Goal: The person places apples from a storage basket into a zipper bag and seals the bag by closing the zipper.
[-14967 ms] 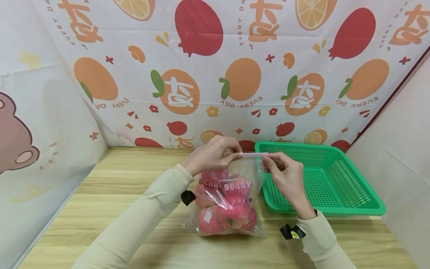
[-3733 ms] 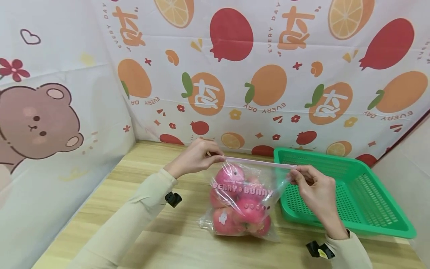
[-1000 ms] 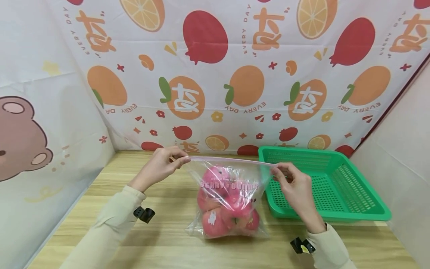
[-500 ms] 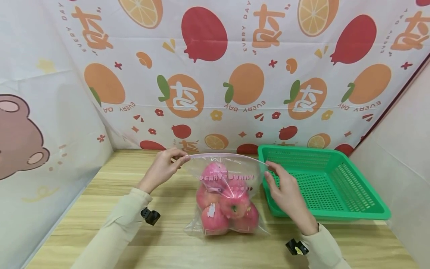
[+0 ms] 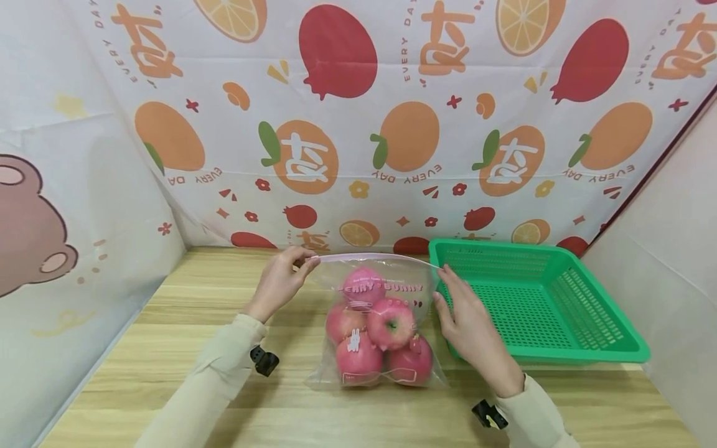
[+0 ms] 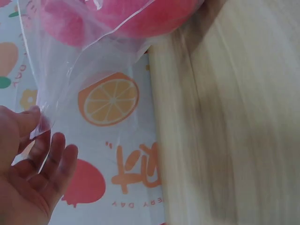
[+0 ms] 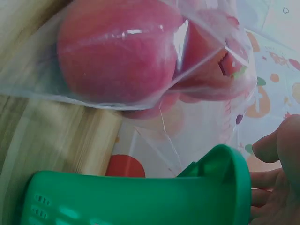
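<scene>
A clear zip bag (image 5: 394, 272) with pink lettering stands on the wooden table, holding several red apples (image 5: 392, 323). Its pink zip strip runs along the top, bowed slightly upward. My left hand (image 5: 282, 280) pinches the strip's left corner between thumb and index finger; the left wrist view shows the other fingers of that hand (image 6: 37, 173) loosely bent. At the right corner, my right hand (image 5: 476, 326) has its fingers extended, fingertips right at the strip's end, thumb apart from the bag. In the right wrist view, the green basket hides part of this hand (image 7: 281, 173).
A green plastic basket (image 5: 560, 357) with perforated walls stands right of the bag, close behind my right hand. The wooden table (image 5: 224, 373) ends at a fruit-printed cloth (image 5: 358, 143) hung along the back. White cloth walls close off both sides.
My right hand has let go of its pinch on the strip's right end and straightened its fingers. The strip, earlier pulled taut, now bows upward. The left hand keeps its pinch.
</scene>
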Motion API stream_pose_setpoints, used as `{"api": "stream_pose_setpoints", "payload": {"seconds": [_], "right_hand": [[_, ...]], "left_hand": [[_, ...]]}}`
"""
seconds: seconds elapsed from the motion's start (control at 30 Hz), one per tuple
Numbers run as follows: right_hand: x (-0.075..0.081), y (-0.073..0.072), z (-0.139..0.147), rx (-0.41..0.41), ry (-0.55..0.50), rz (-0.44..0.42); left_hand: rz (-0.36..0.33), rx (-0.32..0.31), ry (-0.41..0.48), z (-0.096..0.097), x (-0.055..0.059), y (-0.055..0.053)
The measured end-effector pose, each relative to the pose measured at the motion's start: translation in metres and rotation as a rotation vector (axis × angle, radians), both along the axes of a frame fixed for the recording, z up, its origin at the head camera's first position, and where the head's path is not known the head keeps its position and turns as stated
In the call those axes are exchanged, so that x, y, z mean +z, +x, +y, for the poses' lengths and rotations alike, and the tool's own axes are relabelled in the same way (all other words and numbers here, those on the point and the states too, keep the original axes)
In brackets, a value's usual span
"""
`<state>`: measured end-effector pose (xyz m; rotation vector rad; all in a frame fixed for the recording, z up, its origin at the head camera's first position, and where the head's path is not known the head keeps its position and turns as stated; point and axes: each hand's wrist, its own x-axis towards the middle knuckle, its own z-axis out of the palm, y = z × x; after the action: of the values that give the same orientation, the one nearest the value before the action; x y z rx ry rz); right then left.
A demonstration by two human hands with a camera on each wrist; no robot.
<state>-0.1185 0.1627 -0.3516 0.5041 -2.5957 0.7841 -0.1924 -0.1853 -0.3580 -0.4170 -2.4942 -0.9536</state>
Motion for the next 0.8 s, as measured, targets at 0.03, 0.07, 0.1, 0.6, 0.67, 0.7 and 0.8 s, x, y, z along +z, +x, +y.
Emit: {"api": "stream_pose_setpoints", "payload": {"seconds": [0.03, 0.07, 0.1, 0.6, 0.67, 0.7, 0.8], "right_hand": [[-0.001, 0.002, -0.001, -0.002, 0.002, 0.035], [-0.002, 0.004, -0.003, 0.001, 0.003, 0.075], [-0.003, 0.006, -0.005, 0.008, 0.007, 0.126], [-0.015, 0.029, -0.032, 0.282, 0.038, 0.312], [-0.018, 0.029, -0.033, 0.28, 0.041, 0.304], [-0.019, 0.029, -0.033, 0.278, 0.041, 0.298], [-0.022, 0.027, -0.035, 0.277, 0.034, 0.278]], "left_hand": [[0.009, 0.012, 0.002, 0.002, -0.001, 0.0], [0.022, 0.027, 0.001, 0.004, -0.002, 0.001], [0.044, 0.042, 0.001, 0.006, -0.003, 0.002], [0.53, -0.309, -0.227, 0.062, -0.001, 0.037], [0.521, -0.322, -0.251, 0.065, -0.004, 0.04], [0.51, -0.327, -0.261, 0.066, -0.005, 0.042], [0.465, -0.324, -0.28, 0.067, -0.011, 0.044]]}}
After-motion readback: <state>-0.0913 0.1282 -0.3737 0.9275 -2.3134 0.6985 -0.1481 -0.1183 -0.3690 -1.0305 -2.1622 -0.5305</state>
